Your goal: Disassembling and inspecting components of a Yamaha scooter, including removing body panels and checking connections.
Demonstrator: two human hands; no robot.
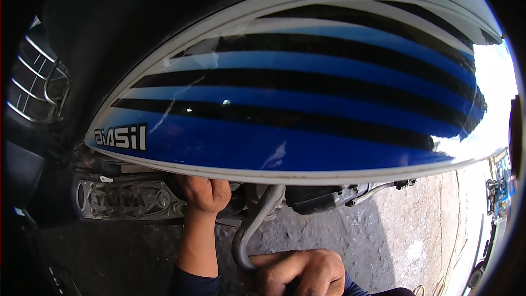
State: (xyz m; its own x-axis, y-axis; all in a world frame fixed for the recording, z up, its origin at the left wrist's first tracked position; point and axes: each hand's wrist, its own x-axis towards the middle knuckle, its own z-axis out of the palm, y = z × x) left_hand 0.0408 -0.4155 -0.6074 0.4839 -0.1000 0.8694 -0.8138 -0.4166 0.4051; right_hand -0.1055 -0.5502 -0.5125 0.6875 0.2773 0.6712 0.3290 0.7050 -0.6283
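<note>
A glossy blue body panel [307,151] with black stripes and a pale rim spans the view. Below its lower edge, my left hand [205,193] reaches up against the engine side with its fingers curled. The panel hides the fingertips and whatever they may hold. Left of that hand is a grey metal engine cover [129,199] with raised lettering. A bent grey metal lever [255,220], shaped like a kick starter, comes down from under the panel. At its lower end my right hand [301,271] is closed around it, knuckles upward; the lever's tip is hidden.
Dark engine parts [318,198] and a thin metal pipe [378,189] sit under the panel, right of the lever. A black seat [137,16] curves above. Behind lies a rough concrete floor [350,235]. A chrome metal rack [35,77] shows at the far left.
</note>
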